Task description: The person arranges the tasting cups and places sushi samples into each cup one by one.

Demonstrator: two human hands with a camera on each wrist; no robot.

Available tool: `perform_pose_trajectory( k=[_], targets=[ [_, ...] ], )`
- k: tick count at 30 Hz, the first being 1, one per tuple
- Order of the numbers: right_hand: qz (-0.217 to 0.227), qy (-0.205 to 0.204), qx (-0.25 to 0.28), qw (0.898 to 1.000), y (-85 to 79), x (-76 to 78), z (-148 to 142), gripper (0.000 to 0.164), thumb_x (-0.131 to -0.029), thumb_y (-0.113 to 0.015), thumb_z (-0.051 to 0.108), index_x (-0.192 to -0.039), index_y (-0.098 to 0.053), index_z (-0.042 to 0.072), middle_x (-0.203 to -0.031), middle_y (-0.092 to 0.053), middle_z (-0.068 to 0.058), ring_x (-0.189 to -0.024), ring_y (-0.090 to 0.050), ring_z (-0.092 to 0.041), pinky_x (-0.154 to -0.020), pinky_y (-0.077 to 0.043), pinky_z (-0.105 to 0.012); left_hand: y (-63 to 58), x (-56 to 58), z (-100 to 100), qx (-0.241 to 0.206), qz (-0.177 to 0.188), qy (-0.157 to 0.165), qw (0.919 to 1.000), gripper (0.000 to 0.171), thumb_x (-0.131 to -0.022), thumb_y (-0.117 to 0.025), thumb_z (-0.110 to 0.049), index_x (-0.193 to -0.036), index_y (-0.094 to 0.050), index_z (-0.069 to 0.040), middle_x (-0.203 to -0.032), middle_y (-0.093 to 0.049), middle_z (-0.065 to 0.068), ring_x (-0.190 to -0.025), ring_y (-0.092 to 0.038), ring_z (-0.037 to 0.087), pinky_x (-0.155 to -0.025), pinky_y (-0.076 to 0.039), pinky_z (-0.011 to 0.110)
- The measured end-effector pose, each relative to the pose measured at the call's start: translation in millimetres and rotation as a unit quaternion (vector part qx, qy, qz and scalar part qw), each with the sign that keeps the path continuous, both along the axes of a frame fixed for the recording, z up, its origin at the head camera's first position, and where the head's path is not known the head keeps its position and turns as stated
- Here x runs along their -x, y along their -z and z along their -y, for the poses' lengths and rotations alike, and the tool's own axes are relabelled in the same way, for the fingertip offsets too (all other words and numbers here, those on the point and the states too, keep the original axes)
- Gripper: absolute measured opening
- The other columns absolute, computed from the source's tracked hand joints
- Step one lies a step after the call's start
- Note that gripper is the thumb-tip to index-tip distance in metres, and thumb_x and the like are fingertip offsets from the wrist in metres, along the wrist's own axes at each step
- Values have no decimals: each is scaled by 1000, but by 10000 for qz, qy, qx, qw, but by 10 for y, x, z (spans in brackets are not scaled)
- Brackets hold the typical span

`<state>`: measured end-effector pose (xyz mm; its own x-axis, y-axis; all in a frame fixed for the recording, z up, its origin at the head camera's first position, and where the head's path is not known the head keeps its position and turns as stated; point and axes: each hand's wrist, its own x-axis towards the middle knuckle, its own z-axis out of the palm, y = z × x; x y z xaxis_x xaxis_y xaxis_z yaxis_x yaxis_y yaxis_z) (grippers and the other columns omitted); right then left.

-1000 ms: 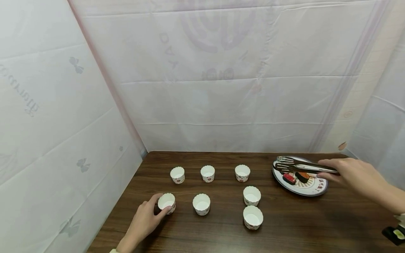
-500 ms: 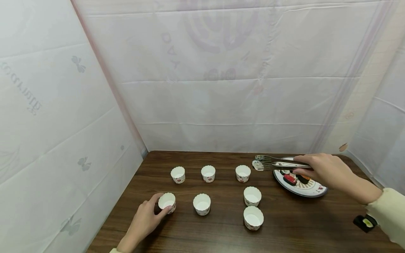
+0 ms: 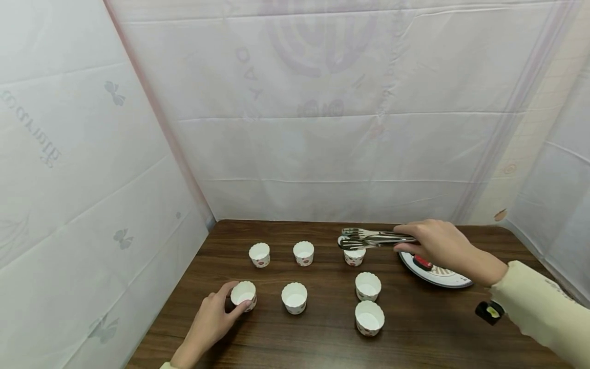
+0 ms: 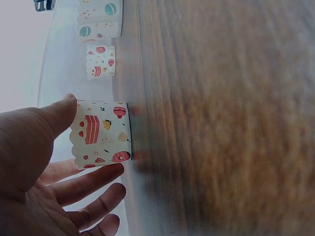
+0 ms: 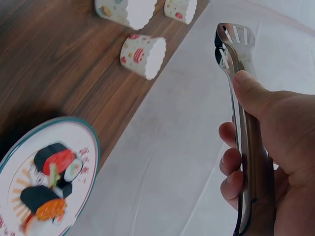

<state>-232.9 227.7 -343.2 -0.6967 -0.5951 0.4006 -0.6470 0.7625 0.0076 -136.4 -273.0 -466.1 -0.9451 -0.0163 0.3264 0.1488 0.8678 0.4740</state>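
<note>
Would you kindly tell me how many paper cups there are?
7: one cup held by the left hand, another beside it, two at front right, three along the back, the rightmost partly behind tongs.

the faint letters (image 3: pixel 250 74) "day" run down the back sheet (image 3: pixel 299 154); lettering (image 3: pixel 36 127) on the left sheet (image 3: pixel 69 200) and red characters (image 5: pixel 84 160) on the plate (image 5: pixel 74 132) cannot be made out

Six cups (image 3: pixel 294 299) stand right of the left hand (image 3: pixel 209 318) (a seventh cup (image 3: pixel 244 295) within it); the plate (image 3: pixel 440 281) lies near the right hand (image 3: pixel 444 248).
</note>
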Motion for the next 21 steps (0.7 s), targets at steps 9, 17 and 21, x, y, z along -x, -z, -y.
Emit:
perform_pose_trajectory(
  k=[9,17,21],
  targets=[
    [27,-426,-2,9991,22,94,370,39,-91,-78,37,-121,-76,13,-109,-77,-2,-89,-74,-26,-67,-58,-46,15,9,0,-19,22,-4,10000,55,-86,-85,-33,-128,-66,-4,-102,-74,11,-75,-57,14,-64,-48,35],
    [35,-742,-50,9972,36,176,710,39,-91,-77,38,-120,-76,13,-109,-77,-2,-88,-74,-24,-66,-58,-45,25,23,-1,-50,-10,30,10000,55,-86,-86,-32,-128,-66,-3,-99,-73,9,-71,-53,13,-62,-46,32],
    [-16,-872,-145,9961,56,189,880,38,-91,-77,40,-119,-76,14,-109,-77,-1,-88,-73,-22,-65,-58,-43,32,29,2,-91,-49,75,9999,55,-85,-86,-32,-127,-66,-3,-96,-73,8,-69,-51,12,-60,-44,29]
  ],
)
